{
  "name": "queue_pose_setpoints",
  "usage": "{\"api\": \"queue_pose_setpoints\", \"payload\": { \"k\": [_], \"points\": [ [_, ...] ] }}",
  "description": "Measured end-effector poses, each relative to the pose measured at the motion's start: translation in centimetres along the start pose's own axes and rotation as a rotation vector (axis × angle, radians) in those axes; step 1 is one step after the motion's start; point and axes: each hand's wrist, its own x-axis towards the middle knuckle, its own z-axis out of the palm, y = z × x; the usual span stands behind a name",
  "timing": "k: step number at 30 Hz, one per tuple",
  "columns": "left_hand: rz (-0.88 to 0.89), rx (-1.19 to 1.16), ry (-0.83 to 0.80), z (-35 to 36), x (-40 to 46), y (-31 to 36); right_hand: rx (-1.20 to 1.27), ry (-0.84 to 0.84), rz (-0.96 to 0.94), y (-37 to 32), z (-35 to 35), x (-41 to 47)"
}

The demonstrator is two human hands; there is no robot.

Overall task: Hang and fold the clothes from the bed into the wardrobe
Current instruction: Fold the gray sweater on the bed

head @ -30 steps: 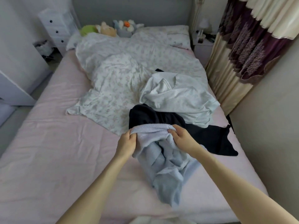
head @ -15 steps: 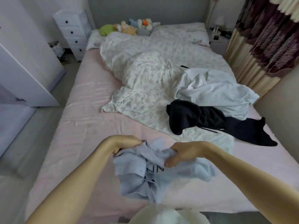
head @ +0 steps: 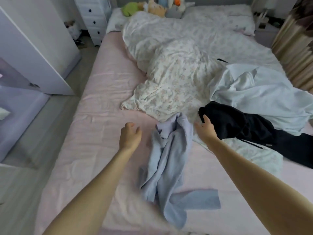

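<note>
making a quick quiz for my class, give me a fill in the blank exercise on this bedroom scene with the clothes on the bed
1. The light blue garment lies on the ____ bed sheet.
2. The right hand has its fingers spread beside the ____ garment.
3. The left hand holds ____.
4. The plush toys sit at the ____ of the bed.

Missing words: pink; black; nothing; head

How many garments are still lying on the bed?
3: light blue top between the hands, black garment right of it, pale garment behind. Others may hide underneath.
</note>
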Motion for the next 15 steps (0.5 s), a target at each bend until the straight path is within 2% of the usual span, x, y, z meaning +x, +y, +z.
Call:
{"api": "queue_pose_setpoints", "payload": {
  "k": [3, 8, 10, 12, 15],
  "points": [
    [-0.149, 0.069, -0.121, 3.8, -0.9, -6.5, -0.036, 0.017, 0.03, 5.5, 2.7, 1.3],
    [-0.312, 0.047, -0.325, 9.8, -2.7, -13.6, -0.027, -0.177, 0.249, 12.9, 7.4, 1.5],
    [-0.36, -0.054, -0.31, 12.2, -3.1, -14.4, 0.062, -0.256, 0.363, 14.7, 9.5, 1.8],
    [-0.349, -0.053, -0.214, 14.3, -3.5, -14.8, 0.147, -0.306, 0.448, 15.7, 11.8, 2.1],
    [-0.308, 0.039, -0.073, 15.2, -3.4, -14.9, 0.094, -0.197, 0.408, 16.5, 14.2, 3.2]
  ]
}}
